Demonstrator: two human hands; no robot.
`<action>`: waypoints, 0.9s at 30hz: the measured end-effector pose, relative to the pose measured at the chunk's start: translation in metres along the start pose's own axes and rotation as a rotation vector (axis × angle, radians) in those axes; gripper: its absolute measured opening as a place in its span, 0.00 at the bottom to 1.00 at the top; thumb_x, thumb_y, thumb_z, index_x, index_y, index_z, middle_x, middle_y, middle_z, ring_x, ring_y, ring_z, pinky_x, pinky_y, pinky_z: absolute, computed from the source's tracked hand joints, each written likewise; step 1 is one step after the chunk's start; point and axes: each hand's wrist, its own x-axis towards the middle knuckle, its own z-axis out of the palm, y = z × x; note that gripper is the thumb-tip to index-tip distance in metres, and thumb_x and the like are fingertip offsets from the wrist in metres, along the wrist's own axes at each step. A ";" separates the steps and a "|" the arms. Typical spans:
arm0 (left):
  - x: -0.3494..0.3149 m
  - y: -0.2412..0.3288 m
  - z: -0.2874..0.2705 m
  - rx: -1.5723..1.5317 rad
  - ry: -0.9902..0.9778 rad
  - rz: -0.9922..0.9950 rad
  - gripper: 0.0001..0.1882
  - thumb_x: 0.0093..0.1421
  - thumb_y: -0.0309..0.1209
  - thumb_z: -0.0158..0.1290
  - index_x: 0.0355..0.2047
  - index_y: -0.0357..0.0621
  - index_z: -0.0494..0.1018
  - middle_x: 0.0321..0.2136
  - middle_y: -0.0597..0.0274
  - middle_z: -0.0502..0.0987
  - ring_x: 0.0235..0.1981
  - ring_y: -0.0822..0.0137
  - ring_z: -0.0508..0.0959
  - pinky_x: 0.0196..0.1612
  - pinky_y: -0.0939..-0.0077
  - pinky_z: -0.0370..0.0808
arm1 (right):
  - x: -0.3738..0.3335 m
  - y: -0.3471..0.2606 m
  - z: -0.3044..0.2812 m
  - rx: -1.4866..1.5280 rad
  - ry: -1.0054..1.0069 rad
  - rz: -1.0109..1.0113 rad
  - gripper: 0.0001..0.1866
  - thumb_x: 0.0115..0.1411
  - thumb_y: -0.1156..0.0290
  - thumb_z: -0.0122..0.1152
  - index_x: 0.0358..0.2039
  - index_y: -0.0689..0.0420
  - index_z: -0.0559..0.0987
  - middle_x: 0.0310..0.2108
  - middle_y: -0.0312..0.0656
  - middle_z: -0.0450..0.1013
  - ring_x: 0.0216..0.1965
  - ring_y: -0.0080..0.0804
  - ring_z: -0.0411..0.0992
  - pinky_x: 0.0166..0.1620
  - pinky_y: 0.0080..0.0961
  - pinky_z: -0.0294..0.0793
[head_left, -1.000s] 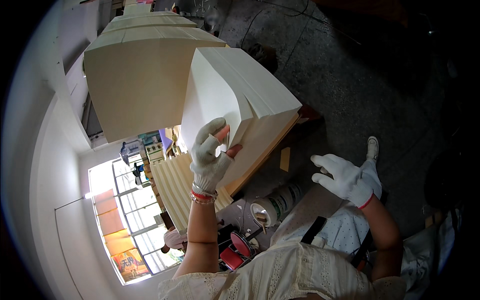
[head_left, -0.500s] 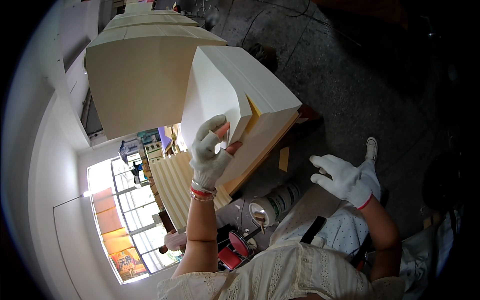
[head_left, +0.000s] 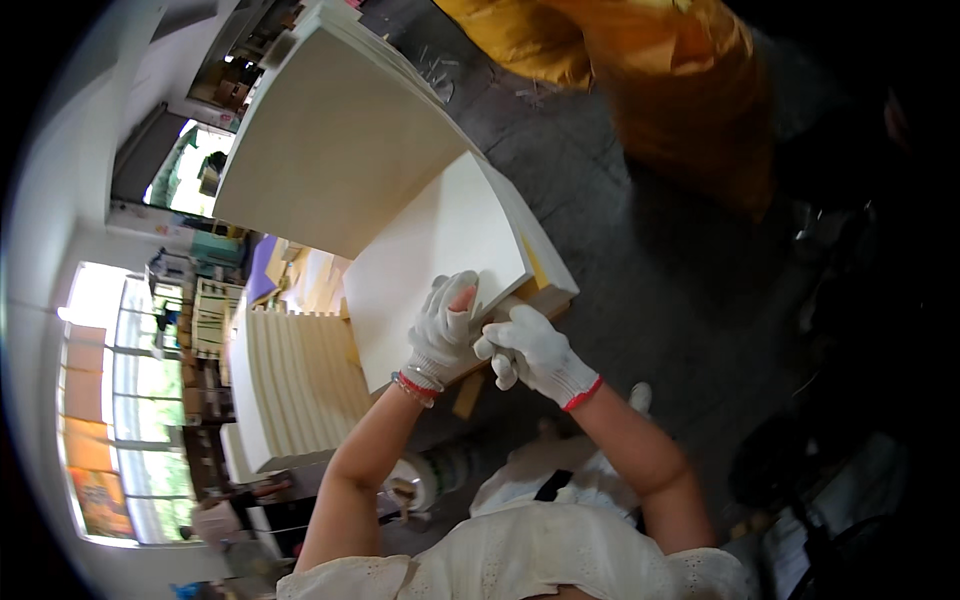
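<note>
A thick stack of large white sheets (head_left: 430,240) lies ahead of me, its upper layer bent up along the near right edge. Below this layer a yellow strip (head_left: 535,265) shows at the side. My left hand (head_left: 440,325), in a white knit glove with the thumb tip bare, is closed on the near edge of the sheets. Close beside it is my right hand (head_left: 540,350), gloved in white with a red cuff. Its fingers are bent but apart, near the stack's lower edge, and nothing shows between them.
A taller cream stack (head_left: 340,130) stands behind. To the left lies a ridged pile of cream blocks (head_left: 305,385). Large orange sacks (head_left: 680,90) stand at the far right. A white bucket (head_left: 425,480) is on the floor below the stack.
My right hand has come in from the right, up to the stack beside my left hand. My left hand stays on the sheets. The view has shifted, bringing the orange sacks into sight.
</note>
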 end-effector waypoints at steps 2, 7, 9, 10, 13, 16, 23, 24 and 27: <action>0.002 -0.009 -0.004 0.064 -0.010 0.023 0.31 0.49 0.28 0.60 0.54 0.44 0.63 0.49 0.49 0.73 0.44 0.48 0.77 0.40 0.63 0.77 | 0.001 -0.003 -0.001 0.038 -0.058 0.015 0.15 0.64 0.70 0.51 0.49 0.61 0.67 0.29 0.38 0.74 0.19 0.14 0.71 0.17 0.16 0.68; -0.020 -0.016 -0.011 0.109 -0.101 -0.131 0.31 0.52 0.25 0.58 0.57 0.44 0.62 0.49 0.48 0.73 0.45 0.48 0.77 0.44 0.62 0.77 | 0.006 -0.002 0.017 -0.157 -0.011 -0.040 0.17 0.65 0.69 0.52 0.52 0.62 0.68 0.31 0.38 0.74 0.21 0.17 0.72 0.22 0.19 0.74; -0.025 -0.024 -0.029 0.085 -0.042 -0.197 0.30 0.55 0.22 0.57 0.58 0.41 0.63 0.48 0.47 0.74 0.45 0.52 0.78 0.46 0.65 0.77 | 0.008 0.010 0.018 -0.219 0.052 -0.024 0.20 0.65 0.71 0.52 0.55 0.62 0.67 0.32 0.39 0.74 0.24 0.19 0.73 0.26 0.22 0.77; -0.029 -0.028 -0.046 -0.010 0.098 -0.289 0.29 0.56 0.22 0.56 0.59 0.41 0.63 0.48 0.49 0.74 0.46 0.56 0.78 0.46 0.67 0.77 | 0.013 0.020 0.028 -0.337 0.081 -0.052 0.21 0.65 0.71 0.52 0.57 0.62 0.66 0.33 0.40 0.74 0.25 0.20 0.73 0.27 0.22 0.77; -0.070 -0.055 -0.092 -0.198 0.522 -0.520 0.28 0.59 0.20 0.55 0.60 0.41 0.62 0.49 0.55 0.74 0.47 0.67 0.76 0.46 0.74 0.76 | 0.034 0.066 0.054 -0.747 0.105 -0.142 0.27 0.63 0.70 0.56 0.61 0.63 0.65 0.36 0.43 0.75 0.29 0.24 0.73 0.31 0.22 0.76; -0.077 -0.058 -0.133 -0.363 0.877 -0.497 0.30 0.60 0.21 0.56 0.61 0.39 0.60 0.49 0.58 0.72 0.45 0.70 0.75 0.46 0.74 0.75 | 0.066 0.103 0.055 -1.521 0.028 -0.531 0.24 0.58 0.66 0.59 0.54 0.62 0.71 0.44 0.56 0.75 0.41 0.50 0.77 0.47 0.38 0.75; -0.194 -0.102 -0.216 -0.381 1.343 -0.624 0.32 0.60 0.28 0.59 0.61 0.36 0.57 0.46 0.60 0.71 0.42 0.71 0.74 0.43 0.76 0.74 | 0.120 0.221 0.109 -2.205 -0.287 -0.775 0.24 0.43 0.70 0.64 0.42 0.64 0.70 0.48 0.53 0.66 0.51 0.53 0.65 0.55 0.45 0.66; -0.206 -0.112 -0.216 -0.376 1.384 -0.636 0.32 0.60 0.28 0.59 0.61 0.35 0.57 0.46 0.60 0.72 0.42 0.72 0.74 0.43 0.77 0.74 | 0.122 0.228 0.108 -2.210 -0.309 -0.847 0.24 0.43 0.71 0.64 0.42 0.64 0.70 0.48 0.52 0.66 0.50 0.53 0.65 0.55 0.46 0.66; -0.224 -0.132 -0.221 -0.507 1.423 -0.593 0.31 0.60 0.27 0.59 0.60 0.35 0.58 0.45 0.60 0.72 0.42 0.71 0.74 0.45 0.77 0.74 | 0.122 0.226 0.104 -2.212 -0.389 -0.975 0.25 0.42 0.76 0.59 0.44 0.65 0.69 0.45 0.51 0.66 0.50 0.51 0.65 0.57 0.47 0.64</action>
